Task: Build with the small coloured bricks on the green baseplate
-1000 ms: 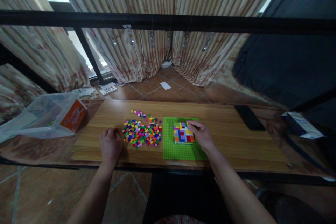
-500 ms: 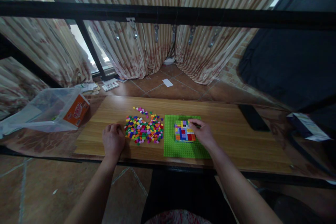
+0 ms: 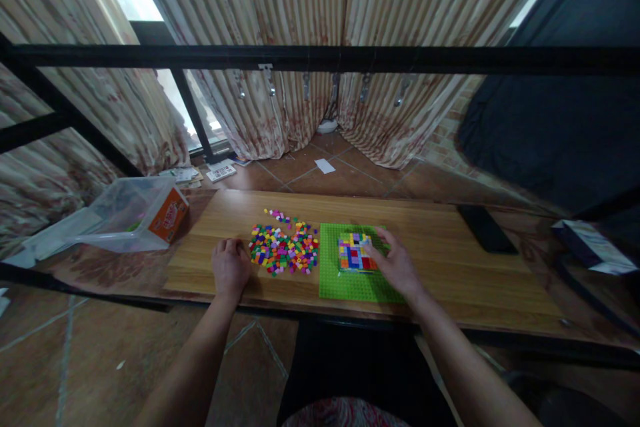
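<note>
Tall striped curtains (image 3: 300, 13) hang beyond the black rail (image 3: 320, 59). In front of me lies the long wooden board (image 3: 450, 280), with a clear plastic box (image 3: 113, 207), orange label on one end, off its left end. Near the middle of the board sits my green plate (image 3: 327, 283). Just left of it spreads a pile of small bricks (image 3: 283, 250) in many colours. A flat black slab (image 3: 487, 229) rests toward the board's far right.

My right hand (image 3: 390, 253) is partly open over the plate's right side, thumb and forefinger apart; I can't tell whether the thumb touches anything. My left hand (image 3: 231, 267) rests on the board beside the pile, fingers curled under; I can't tell whether it's fully closed or holding something. The multicoloured brick block (image 3: 350, 257) stands on the plate, just left of my right hand. Smallest are the stray bricks (image 3: 280, 216) behind the pile.
</note>
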`<state>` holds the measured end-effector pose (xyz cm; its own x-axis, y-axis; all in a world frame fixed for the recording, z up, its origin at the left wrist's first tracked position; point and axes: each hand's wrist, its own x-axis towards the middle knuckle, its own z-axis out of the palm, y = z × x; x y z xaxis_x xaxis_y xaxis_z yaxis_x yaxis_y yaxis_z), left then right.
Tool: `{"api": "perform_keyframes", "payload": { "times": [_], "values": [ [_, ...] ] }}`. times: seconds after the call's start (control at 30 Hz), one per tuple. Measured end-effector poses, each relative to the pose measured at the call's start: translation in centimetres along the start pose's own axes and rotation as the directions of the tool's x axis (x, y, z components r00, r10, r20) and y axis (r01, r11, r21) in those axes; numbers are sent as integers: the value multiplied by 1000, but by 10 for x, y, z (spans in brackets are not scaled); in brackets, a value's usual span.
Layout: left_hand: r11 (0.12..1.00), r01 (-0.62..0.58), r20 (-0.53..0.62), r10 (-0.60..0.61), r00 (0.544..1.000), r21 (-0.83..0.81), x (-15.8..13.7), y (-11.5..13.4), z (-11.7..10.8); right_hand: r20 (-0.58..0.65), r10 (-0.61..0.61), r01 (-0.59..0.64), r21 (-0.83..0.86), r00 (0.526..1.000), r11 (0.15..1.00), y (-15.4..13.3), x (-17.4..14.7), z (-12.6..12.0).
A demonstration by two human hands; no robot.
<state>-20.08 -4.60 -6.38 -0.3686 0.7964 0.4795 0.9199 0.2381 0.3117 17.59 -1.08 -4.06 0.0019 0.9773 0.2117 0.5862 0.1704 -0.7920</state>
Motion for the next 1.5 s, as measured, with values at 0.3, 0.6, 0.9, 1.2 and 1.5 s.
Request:
{"api": "perform_keyframes", "payload": {
  "times": [0.3, 0.6, 0.9, 1.2, 1.5],
  "values": [
    [1000, -13, -16, 13, 1000, -4, -1, -3, 3, 85, -45, 70, -324, 995, 944, -10, -32, 5],
    [999, 29, 9, -28, 1000, -23, -3, 2, -1, 114, -55, 90, -326, 992, 941, 9, -30, -13],
    [997, 60, 30, -59, 998, -53, -4, 5, -3, 1, -256, 249, -239, 967, 939, -54, -45, 10],
    [993, 83, 36, -80, 996, -82, -5, 7, -3, 253, -357, 393, -107, 899, 913, -99, -46, 95],
    [992, 83, 40, -79, 996, -92, -6, 9, -3, 275, -436, 486, -144, 857, 862, -102, -46, 127]
  ]
}}
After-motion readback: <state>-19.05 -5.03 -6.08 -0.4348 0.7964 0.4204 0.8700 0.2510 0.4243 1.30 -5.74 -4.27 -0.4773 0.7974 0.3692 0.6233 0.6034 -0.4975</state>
